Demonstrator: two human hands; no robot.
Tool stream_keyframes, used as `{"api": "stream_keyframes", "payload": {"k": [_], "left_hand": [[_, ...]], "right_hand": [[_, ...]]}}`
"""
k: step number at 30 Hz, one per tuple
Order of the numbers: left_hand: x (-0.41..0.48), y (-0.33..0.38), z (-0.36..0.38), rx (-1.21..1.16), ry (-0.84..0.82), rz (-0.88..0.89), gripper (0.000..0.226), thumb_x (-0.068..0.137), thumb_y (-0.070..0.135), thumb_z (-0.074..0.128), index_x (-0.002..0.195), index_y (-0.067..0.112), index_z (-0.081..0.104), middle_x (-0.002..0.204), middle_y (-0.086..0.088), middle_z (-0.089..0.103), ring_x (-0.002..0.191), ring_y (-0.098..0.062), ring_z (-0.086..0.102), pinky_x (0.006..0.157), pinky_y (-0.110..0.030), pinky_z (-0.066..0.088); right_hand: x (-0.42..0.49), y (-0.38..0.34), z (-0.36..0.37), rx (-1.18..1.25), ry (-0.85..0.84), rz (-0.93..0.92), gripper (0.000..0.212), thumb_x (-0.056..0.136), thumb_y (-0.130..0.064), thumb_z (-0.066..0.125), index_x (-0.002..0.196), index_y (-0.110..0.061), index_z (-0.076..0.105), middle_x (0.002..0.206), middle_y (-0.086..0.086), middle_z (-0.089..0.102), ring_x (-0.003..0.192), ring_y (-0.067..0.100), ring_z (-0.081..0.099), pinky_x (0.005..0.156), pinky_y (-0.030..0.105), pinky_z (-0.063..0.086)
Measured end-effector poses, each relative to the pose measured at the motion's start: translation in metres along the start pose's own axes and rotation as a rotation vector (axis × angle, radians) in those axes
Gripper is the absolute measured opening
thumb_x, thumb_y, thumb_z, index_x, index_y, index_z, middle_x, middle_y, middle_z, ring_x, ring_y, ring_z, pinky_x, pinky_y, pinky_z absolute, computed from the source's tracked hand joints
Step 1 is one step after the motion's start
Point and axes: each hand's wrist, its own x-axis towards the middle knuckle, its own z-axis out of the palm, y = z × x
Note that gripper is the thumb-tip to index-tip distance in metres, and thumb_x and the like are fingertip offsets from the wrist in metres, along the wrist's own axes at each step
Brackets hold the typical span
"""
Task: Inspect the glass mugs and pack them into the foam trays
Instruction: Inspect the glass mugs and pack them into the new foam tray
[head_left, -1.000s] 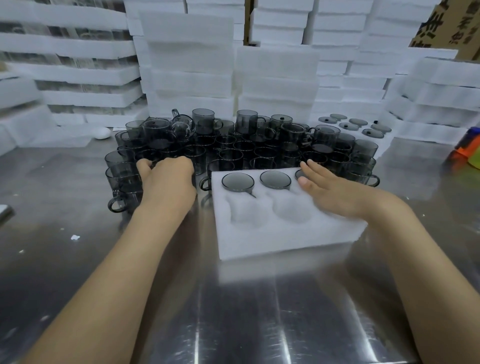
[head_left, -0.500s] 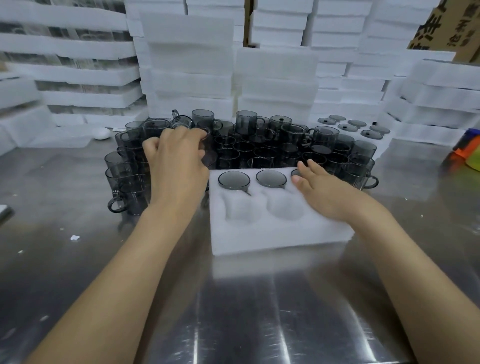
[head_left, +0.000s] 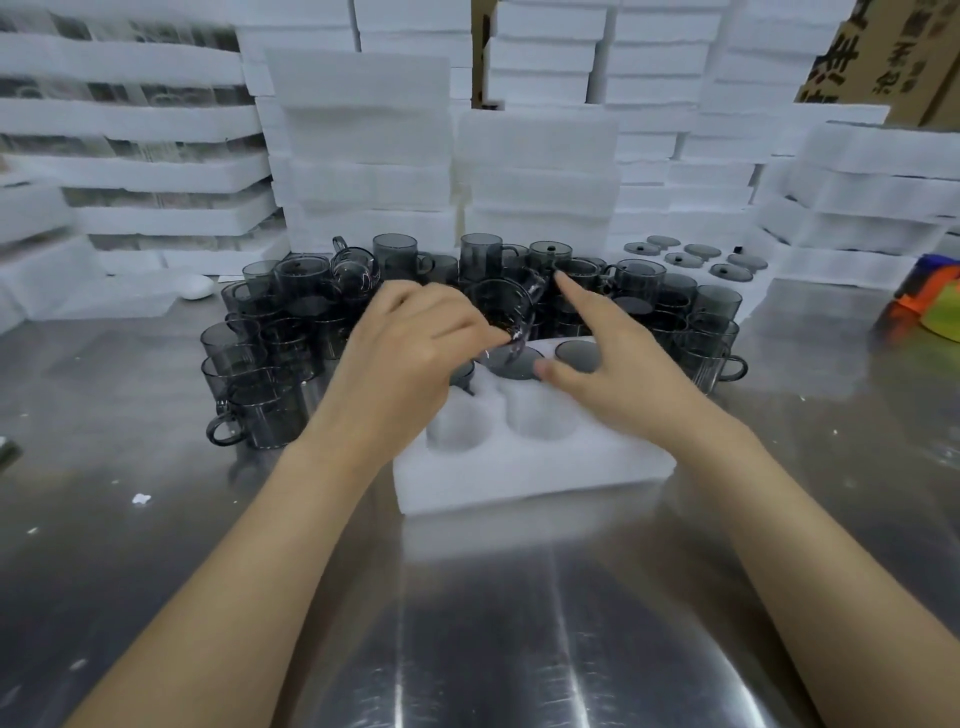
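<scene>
Only the head view here. The left hand (head_left: 410, 343) pinches a smoky glass mug (head_left: 501, 312) near its bottom edge, fingers curled round it, and holds it tipped on its side so the mouth faces back toward the person and the long axis runs roughly away from them. It's in the air right above the back row of the foam tray (head_left: 524, 467). The right hand (head_left: 608, 374) is the nearer one to the mug's far end: fingers spread and straight, index tip up by the rim side, holding nothing. Looks like an inspection turn before it goes in.

Two front pockets (head_left: 540, 415) sit empty just below and toward the person, so the mug needs standing upright and lowering. Back pockets already hold mugs. The crowd of loose mugs (head_left: 270, 364) sits behind and left of the tray, close enough to clip. White foam stacks (head_left: 363, 156) wall the back.
</scene>
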Motion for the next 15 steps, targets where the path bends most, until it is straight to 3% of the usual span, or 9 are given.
{"api": "stream_keyframes", "payload": {"k": [2,4,7,10,13,15], "left_hand": [[-0.001,0.001,0.001,0.013,0.023,0.080,0.041,0.071,-0.019,0.065,0.094,0.012,0.076,0.084,0.003,0.070,0.088,-0.022,0.067,0.079,-0.034,0.038],[0.000,0.001,0.002,0.023,0.051,0.112,0.037,0.075,-0.016,0.065,0.094,0.013,0.076,0.084,0.003,0.071,0.088,-0.022,0.067,0.078,-0.034,0.037],[0.000,0.000,0.002,0.039,0.099,0.137,0.030,0.080,-0.010,0.066,0.090,0.016,0.077,0.087,0.003,0.072,0.094,-0.022,0.067,0.081,-0.034,0.035],[0.000,-0.001,0.004,0.052,0.171,0.113,0.026,0.079,-0.006,0.068,0.087,0.017,0.078,0.098,-0.001,0.072,0.101,-0.023,0.059,0.083,-0.035,0.035],[0.000,0.000,0.004,-0.091,0.124,-0.053,0.046,0.075,-0.004,0.070,0.117,0.016,0.068,0.115,-0.005,0.065,0.105,-0.021,0.055,0.088,-0.030,0.034],[-0.001,0.001,0.004,-0.304,-0.030,-0.244,0.078,0.079,0.004,0.070,0.145,0.025,0.035,0.127,0.003,0.056,0.108,-0.007,0.051,0.095,-0.019,0.032]], "right_hand": [[-0.002,-0.006,0.003,0.192,-0.032,-0.080,0.093,0.078,-0.040,0.073,0.150,-0.039,0.015,0.142,-0.022,0.039,0.117,-0.014,0.042,0.089,0.000,0.035],[-0.003,-0.009,0.004,0.297,0.025,-0.115,0.097,0.074,-0.037,0.076,0.149,-0.041,0.016,0.130,-0.029,0.044,0.117,-0.016,0.044,0.087,0.002,0.039],[-0.005,-0.012,0.001,0.298,0.147,-0.235,0.086,0.076,-0.027,0.077,0.143,-0.046,0.027,0.126,-0.023,0.050,0.112,-0.006,0.051,0.084,0.012,0.047],[-0.007,-0.014,0.003,0.255,0.179,-0.328,0.065,0.076,-0.013,0.078,0.133,-0.027,0.050,0.119,-0.017,0.054,0.108,-0.004,0.053,0.080,0.011,0.049],[-0.007,-0.015,0.004,0.240,0.237,-0.336,0.061,0.073,-0.009,0.079,0.127,-0.025,0.054,0.117,-0.014,0.057,0.103,0.001,0.057,0.081,0.015,0.050],[-0.007,-0.015,0.003,0.207,0.275,-0.360,0.061,0.073,-0.008,0.079,0.126,-0.024,0.054,0.118,-0.012,0.056,0.103,0.002,0.057,0.081,0.020,0.051]]}}
